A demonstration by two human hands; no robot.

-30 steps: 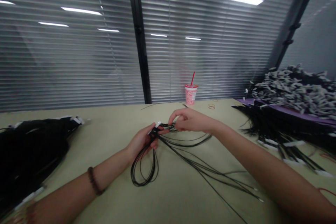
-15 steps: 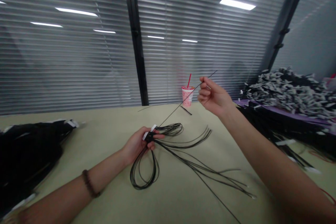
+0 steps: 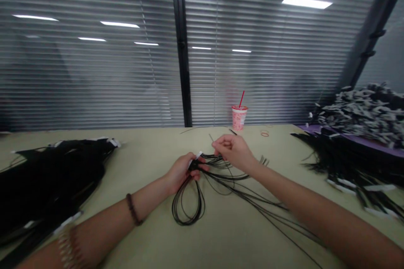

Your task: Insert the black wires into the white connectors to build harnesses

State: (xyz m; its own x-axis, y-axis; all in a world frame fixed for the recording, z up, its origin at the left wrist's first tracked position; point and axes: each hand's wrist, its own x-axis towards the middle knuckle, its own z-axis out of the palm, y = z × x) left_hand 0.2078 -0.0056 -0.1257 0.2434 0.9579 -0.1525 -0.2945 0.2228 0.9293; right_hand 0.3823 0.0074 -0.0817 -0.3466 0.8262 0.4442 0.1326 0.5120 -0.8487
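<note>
My left hand [image 3: 182,171] is closed round the gathered middle of a bundle of thin black cables [image 3: 188,220], just above the table. A white piece, perhaps a tag or connector, shows at the grip. One group of cables loops down below the hand, a smaller loop lies to its right, and loose ends fan out to the lower right. My right hand [image 3: 232,149] is pinched on a single thin black strand, whose tip pokes up past the fingertips. It hangs over the smaller loop and partly hides it.
A pink cup [image 3: 239,118] with a red straw stands at the table's back edge. Dark cable bundles [image 3: 57,180] lie at left. A large heap of white-ended black cables [image 3: 362,113] rests at right on something purple. A small orange ring [image 3: 264,133] lies near the cup.
My right hand has come down and left from high beside the cup to close by my left hand, still pinching the strand, which is no longer stretched taut. The view has shifted left.
</note>
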